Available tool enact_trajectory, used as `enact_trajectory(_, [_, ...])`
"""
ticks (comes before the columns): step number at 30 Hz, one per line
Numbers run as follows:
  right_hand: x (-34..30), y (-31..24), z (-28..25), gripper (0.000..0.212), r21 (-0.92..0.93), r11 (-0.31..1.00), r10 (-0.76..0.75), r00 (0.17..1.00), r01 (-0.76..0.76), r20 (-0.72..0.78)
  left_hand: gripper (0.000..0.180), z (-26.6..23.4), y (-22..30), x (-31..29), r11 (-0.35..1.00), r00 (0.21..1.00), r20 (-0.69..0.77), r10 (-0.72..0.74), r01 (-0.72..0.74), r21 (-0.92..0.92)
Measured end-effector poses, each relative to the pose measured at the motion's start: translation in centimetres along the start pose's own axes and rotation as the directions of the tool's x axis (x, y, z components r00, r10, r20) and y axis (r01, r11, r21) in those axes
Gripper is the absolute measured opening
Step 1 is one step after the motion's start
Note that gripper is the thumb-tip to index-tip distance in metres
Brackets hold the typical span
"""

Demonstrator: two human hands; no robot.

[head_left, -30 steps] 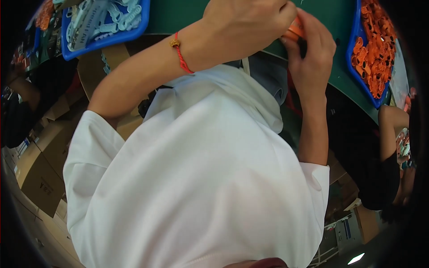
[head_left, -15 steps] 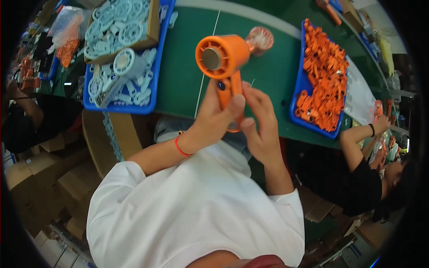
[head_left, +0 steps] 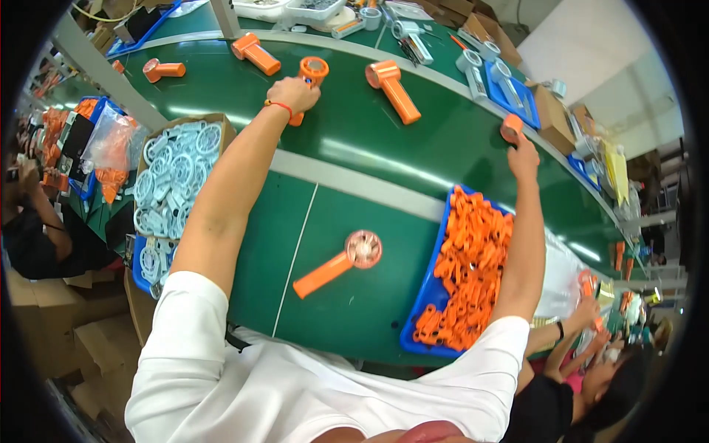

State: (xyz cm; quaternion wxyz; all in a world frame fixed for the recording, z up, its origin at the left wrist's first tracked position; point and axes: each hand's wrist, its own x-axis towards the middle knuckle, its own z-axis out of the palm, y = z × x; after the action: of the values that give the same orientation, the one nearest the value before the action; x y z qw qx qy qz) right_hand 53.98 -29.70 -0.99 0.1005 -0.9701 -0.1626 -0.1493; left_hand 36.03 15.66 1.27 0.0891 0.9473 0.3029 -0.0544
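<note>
Green conveyor belt (head_left: 369, 140), assembly line. Left hand (head_left: 294, 94), fingers closed on orange fan (head_left: 309, 80) at twelve o'clock; right hand (head_left: 523, 151) pinching orange cap (head_left: 511, 127) at two o'clock. Risk: overreach drops either; elbow may sweep fan body (head_left: 336, 263) nearby.

Hidden and cut-off parts

The left hand (head_left: 294, 94) is covering the handle of an orange plastic handheld fan (head_left: 310, 76); the right hand (head_left: 523, 156) is hiding most of a small orange part (head_left: 510, 127).
</note>
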Motion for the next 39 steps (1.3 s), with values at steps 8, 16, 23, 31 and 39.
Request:
enact_trajectory(8, [3.7,5.8,0.7,0.05,-0.411,0.851,0.444,0.865,-0.326,0.233,0.036,-1.3,12.0,-4.1,0.748,0.76,-0.212,0.615,-0.647,-0.149])
enact_trajectory(16, [-2.1,-2.0,-7.4,0.061,0.206,0.923,0.253,0.915,-0.326,0.316,0.054,5.3,20.3,-1.3,0.868,0.884,-0.008,0.467,-0.46,-0.185])
enact_trajectory(23, [-20.3,-18.9,-12.5,0.047,0.686,0.468,-0.063,0.753,-0.558,0.655,0.034,6.1,13.0,-4.9,0.626,0.963,-0.073,0.261,-0.226,-0.747])
enact_trajectory(31, [-29.2,-24.3,-9.9,0.083,0.328,0.887,0.269,0.941,-0.326,0.207,0.052,0.3,-0.5,-19.5,0.591,0.888,0.167,0.429,-0.136,-0.795])
enact_trajectory(39, [-29.3,-21.8,-8.9,0.04,0.223,0.971,0.079,0.996,-0.087,0.045,0.056,4.1,-4.6,-22.8,0.893,0.938,0.105,0.33,-0.274,-0.358])
